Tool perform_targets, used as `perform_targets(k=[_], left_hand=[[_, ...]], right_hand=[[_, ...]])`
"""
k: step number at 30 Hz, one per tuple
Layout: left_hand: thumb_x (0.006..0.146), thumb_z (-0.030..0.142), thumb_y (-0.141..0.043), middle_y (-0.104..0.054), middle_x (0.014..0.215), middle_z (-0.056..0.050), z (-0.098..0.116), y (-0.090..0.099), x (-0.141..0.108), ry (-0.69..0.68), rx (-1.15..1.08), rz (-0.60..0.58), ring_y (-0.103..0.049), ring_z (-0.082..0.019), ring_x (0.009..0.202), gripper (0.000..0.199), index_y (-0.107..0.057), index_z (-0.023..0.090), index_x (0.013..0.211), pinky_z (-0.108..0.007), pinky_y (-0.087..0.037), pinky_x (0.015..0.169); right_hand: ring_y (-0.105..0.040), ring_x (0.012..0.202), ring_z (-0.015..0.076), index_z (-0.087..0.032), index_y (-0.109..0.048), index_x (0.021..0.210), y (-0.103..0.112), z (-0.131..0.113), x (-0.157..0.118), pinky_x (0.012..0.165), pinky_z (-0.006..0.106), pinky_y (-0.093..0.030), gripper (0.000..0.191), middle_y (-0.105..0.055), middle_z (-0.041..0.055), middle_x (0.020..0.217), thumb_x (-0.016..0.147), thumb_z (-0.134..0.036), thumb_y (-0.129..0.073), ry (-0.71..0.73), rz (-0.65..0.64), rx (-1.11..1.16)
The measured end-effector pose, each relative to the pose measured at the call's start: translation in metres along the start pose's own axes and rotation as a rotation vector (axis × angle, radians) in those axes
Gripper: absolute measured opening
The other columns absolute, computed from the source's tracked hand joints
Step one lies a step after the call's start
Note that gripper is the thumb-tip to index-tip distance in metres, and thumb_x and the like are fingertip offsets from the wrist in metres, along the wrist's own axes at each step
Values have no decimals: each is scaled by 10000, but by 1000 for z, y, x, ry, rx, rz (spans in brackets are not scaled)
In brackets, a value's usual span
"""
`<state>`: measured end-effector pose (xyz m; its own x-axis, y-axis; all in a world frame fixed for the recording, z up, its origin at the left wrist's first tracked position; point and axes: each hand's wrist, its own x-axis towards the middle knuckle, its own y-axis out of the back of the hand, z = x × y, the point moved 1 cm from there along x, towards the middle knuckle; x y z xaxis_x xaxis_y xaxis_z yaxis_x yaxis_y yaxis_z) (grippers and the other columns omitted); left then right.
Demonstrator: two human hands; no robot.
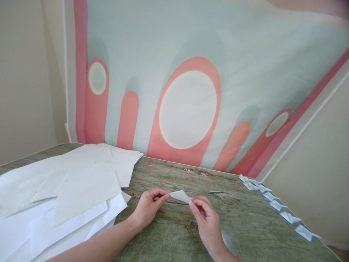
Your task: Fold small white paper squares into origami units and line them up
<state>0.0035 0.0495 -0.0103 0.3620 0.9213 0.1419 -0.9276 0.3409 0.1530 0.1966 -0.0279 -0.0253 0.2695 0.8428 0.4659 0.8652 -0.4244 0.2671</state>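
A small piece of folded white paper (180,196) is stretched between my two hands, just above the wooden table. My left hand (148,205) pinches its left tip between thumb and forefinger. At its lower right corner, my right hand (206,218) grips it the same way, with the other fingers curled in. The paper has a pointed, roughly triangular outline with a crease along it. Its underside is hidden from me.
Loose white sheets (87,193) lie in an overlapping pile on the left of the wood-grain table (169,236). Several small folded paper pieces (290,217) line the right edge. Behind the table hangs a pink and pale green printed backdrop (152,47).
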Motion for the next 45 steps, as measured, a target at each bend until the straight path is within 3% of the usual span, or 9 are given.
perform_targets(k=[14,20,25,34,40,45], left_hand=[[744,392,-615,-619,650,-1,4,-2,-1,-4,28,-53,-465,-121,560,261,-688,143,771,-215,-360,527],[745,399,-617,-633,684,-13,4,-2,-1,9,36,-77,-494,-129,590,268,-672,137,770,-215,-378,540],[740,399,-626,-609,658,-2,6,-2,-3,11,49,-83,-486,-126,587,261,-651,139,740,-210,-371,534],[753,435,-610,-546,618,15,3,-1,-1,-6,50,-94,-454,-121,581,296,-605,144,699,-207,-368,530],[760,470,-592,-517,610,25,5,-1,-2,-3,33,-113,-440,-114,564,330,-600,145,704,-201,-373,513],[757,487,-586,-542,624,17,8,-1,-3,3,23,-127,-461,-124,579,348,-631,142,732,-204,-394,521]], right_hand=[[-584,721,172,-174,-629,871,-1,-5,-2,674,264,-471,221,-626,49,817,816,-382,-580,-145,108,112],[-610,761,183,-182,-519,1065,-1,2,-2,695,282,-477,351,-648,42,833,789,-374,-621,-168,181,162],[-602,760,179,-169,-622,860,0,2,-2,719,278,-468,210,-650,47,816,795,-368,-610,-132,146,76],[-616,786,172,-182,-678,844,0,-5,-2,714,266,-501,148,-622,61,882,816,-304,-598,-9,61,111],[-628,780,183,-180,-698,849,0,-10,-1,732,285,-509,200,-644,72,895,813,-348,-595,-78,65,177],[-625,700,198,-167,-685,820,1,-4,0,670,282,-488,264,-676,56,743,755,-420,-645,-209,61,141]])
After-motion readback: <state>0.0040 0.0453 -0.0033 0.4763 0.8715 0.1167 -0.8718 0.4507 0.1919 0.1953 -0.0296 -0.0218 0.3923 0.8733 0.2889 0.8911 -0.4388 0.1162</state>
